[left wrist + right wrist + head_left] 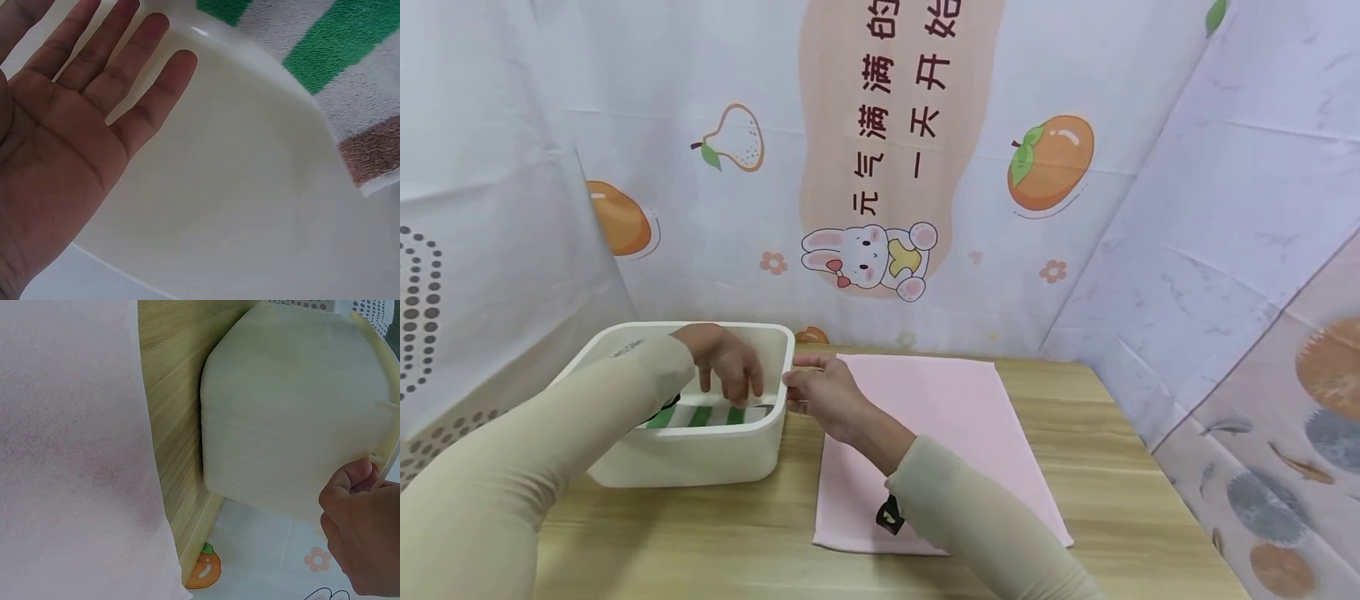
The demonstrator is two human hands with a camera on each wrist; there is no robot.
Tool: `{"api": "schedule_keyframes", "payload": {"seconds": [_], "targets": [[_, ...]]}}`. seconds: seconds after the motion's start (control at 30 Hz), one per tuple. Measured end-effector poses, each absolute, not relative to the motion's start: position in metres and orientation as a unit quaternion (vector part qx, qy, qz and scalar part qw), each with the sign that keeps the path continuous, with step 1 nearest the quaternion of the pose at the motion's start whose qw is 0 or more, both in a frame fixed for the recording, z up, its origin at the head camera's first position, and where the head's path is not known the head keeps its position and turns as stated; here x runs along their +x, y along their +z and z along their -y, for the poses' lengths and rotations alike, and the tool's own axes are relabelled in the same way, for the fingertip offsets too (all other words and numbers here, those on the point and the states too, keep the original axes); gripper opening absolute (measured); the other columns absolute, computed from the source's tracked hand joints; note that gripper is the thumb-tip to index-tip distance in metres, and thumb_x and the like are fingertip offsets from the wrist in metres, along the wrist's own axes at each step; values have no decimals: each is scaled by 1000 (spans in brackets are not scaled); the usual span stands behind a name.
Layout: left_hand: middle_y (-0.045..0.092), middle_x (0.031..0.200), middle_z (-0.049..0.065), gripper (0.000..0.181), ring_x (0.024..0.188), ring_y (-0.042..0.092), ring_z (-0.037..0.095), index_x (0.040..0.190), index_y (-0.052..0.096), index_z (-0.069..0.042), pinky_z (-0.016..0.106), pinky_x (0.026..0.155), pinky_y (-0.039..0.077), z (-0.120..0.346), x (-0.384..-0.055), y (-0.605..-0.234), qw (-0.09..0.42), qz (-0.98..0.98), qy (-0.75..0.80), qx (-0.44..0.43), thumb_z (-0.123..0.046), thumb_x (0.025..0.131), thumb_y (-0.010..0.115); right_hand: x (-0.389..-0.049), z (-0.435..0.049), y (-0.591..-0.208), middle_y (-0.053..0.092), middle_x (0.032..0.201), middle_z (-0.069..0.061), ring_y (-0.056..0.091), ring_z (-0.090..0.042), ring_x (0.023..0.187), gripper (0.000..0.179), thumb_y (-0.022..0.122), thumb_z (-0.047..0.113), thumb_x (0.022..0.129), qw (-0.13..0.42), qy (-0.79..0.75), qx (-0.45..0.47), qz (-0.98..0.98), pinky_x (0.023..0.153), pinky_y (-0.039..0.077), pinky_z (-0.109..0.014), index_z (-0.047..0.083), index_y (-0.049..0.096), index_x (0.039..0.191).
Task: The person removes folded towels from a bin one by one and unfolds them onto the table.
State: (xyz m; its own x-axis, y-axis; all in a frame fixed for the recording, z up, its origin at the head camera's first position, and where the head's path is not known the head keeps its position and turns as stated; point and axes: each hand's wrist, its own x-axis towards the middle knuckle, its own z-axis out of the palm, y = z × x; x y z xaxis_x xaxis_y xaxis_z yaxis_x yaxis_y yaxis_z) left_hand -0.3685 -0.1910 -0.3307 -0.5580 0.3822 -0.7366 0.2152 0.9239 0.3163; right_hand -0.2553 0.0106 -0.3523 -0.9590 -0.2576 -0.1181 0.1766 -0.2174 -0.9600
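A white plastic basin [692,461] stands at the left of the table. Inside it lies a towel [702,416] with green and white stripes; the left wrist view also shows a brown band near the towel's edge. My left hand [730,364] reaches down over the basin, above the towel. Its fingers [134,69] are straight and spread in the left wrist view, holding nothing. At the basin's right side, my right hand [831,396] grips the rim; the right wrist view shows thumb and fingers pinching that edge.
A pink towel [940,417] lies flat on the wooden table [1120,500], right of the basin, with my right forearm over it. Printed curtains [715,233] hang behind the table and along both sides.
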Motion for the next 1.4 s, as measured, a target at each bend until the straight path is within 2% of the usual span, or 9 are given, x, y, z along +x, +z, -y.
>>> {"api": "schedule_keyframes", "payload": {"seconds": [0.13,0.3,0.67,0.8,0.9,1.0,1.07,1.17,1.4], "targets": [[67,127,5,46,119,62,29,134,66,-11,61,92,55,199,-369,-338,441,-877,92,167,-13,89,78,-255,-12,-354,68,92,-12,62,-16,70,31,63,-3,95,140,-781,-35,-608,64,54,-25,-1,53,124],[69,120,6,36,113,63,27,125,70,-9,57,89,57,205,-368,-343,427,-883,84,177,-13,90,77,-257,-14,-357,68,96,-16,62,-17,71,33,64,-3,94,144,-779,-37,-609,64,55,-25,-1,54,125],[71,112,7,31,105,67,28,118,73,-12,58,89,56,206,-369,-349,431,-885,77,161,-15,88,80,-258,-12,-360,67,90,-11,63,-17,71,31,64,-2,95,146,-778,-39,-609,64,56,-26,0,56,125],[72,102,7,27,95,67,25,112,74,-11,45,84,58,204,-368,-350,452,-877,81,140,-19,88,82,-258,-12,-360,66,90,-11,63,-17,71,32,64,-2,95,143,-778,-41,-611,64,56,-25,-1,56,126],[65,85,2,15,79,60,19,94,72,-12,32,72,52,201,-368,-348,474,-868,80,127,-22,88,82,-258,-12,-359,67,90,-11,63,-17,72,32,64,-2,95,141,-779,-38,-610,64,56,-25,0,56,126],[57,78,1,20,76,54,17,81,65,-15,30,70,49,201,-368,-346,484,-863,74,125,-23,88,82,-258,-12,-358,67,92,-12,63,-17,72,32,65,-1,95,144,-781,-35,-607,64,56,-26,1,57,126],[61,84,0,21,83,58,18,81,63,-14,36,78,53,201,-368,-344,477,-866,73,130,-22,87,82,-258,-11,-358,67,91,-12,63,-18,72,31,65,-1,95,144,-781,-36,-607,65,56,-26,1,57,126],[68,100,3,18,97,63,22,90,65,-12,46,90,55,201,-368,-340,469,-869,78,135,-19,87,82,-257,-11,-358,67,91,-12,62,-17,73,32,65,-1,95,143,-780,-38,-609,65,57,-26,1,57,126],[63,92,2,13,86,57,17,97,66,-6,31,76,52,200,-373,-327,494,-850,134,125,-6,89,76,-256,-12,-357,66,92,-11,63,-17,75,30,65,0,96,139,-774,-32,-617,67,57,-27,1,58,126]]}}
